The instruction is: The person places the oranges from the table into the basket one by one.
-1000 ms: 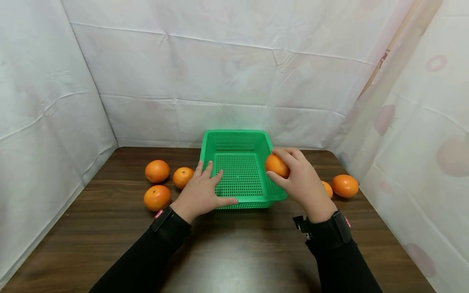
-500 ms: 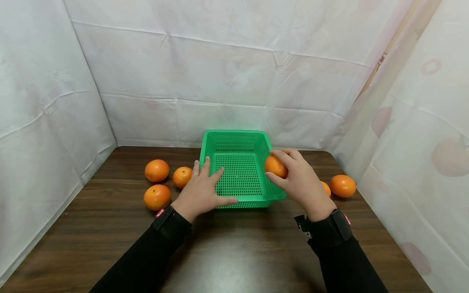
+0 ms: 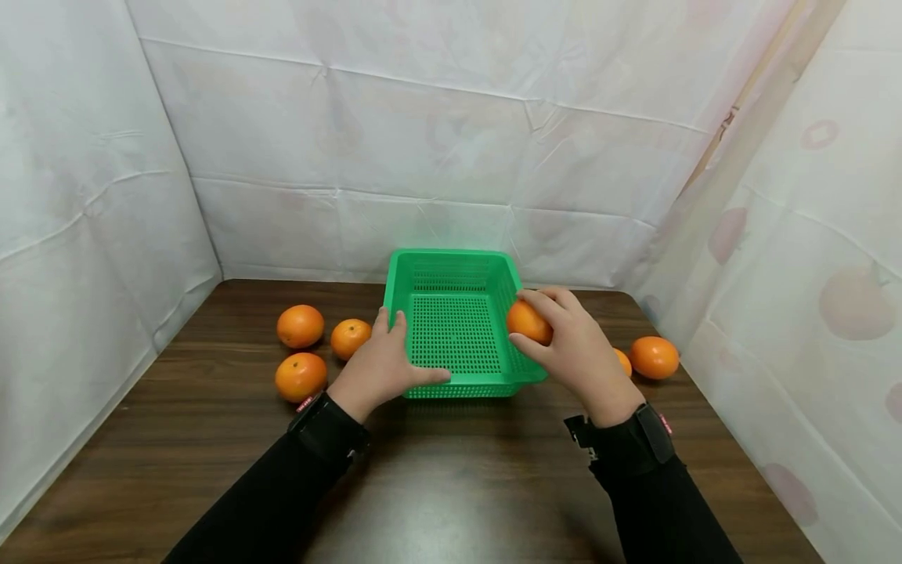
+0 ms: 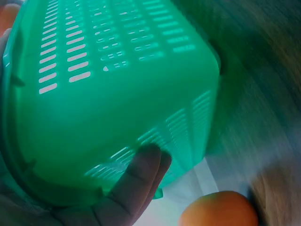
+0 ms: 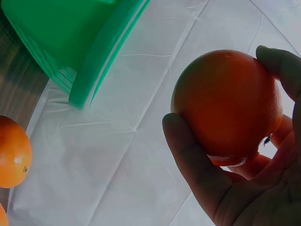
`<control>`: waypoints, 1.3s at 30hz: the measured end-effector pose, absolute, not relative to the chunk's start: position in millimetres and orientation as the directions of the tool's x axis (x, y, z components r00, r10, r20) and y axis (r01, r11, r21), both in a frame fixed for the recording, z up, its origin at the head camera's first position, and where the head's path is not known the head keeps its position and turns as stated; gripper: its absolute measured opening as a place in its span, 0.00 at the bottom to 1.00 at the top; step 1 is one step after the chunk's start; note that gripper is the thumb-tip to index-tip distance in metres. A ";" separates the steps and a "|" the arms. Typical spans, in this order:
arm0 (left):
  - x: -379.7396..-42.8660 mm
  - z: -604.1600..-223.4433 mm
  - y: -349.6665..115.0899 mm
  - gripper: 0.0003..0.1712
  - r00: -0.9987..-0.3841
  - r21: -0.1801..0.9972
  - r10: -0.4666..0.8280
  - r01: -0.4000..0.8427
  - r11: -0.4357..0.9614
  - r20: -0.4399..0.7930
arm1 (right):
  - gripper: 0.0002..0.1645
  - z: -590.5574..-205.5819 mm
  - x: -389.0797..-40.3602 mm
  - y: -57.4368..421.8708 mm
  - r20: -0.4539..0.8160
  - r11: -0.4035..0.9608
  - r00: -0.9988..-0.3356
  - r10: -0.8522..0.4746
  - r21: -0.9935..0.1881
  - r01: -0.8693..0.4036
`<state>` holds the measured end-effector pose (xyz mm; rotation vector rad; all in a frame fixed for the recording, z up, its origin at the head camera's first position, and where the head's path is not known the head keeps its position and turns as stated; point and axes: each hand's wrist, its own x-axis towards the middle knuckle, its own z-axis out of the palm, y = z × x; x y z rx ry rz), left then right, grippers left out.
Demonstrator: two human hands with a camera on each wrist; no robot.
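I have a round, glossy orange (image 3: 530,321) in my right hand (image 3: 578,348), gripped between thumb and fingers, its small dark stem mark turned toward my palm. It is near the right rim of the basket (image 3: 454,333), with a gap between the two in the right wrist view. The basket is green plastic, rectangular with rounded corners, slotted walls and a gridded floor. It stands upright on the bench (image 3: 458,486), my left hand (image 3: 380,364) at its near left corner.
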<state>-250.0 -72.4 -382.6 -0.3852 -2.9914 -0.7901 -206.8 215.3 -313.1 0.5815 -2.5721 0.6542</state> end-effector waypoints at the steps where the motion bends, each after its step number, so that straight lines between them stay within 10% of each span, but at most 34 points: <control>1: -250.1 -381.9 -73.1 0.85 -0.971 0.495 0.228 0.235 0.837 0.075 | 0.34 -313.2 -206.6 215.6 0.488 0.800 -0.824 -0.289 -0.349 -0.488; 39: -247.0 -380.0 -65.6 0.89 -0.984 0.572 0.173 0.117 0.812 -0.045 | 0.33 -311.8 -215.9 219.3 0.386 0.833 -0.848 -0.363 -0.274 -0.481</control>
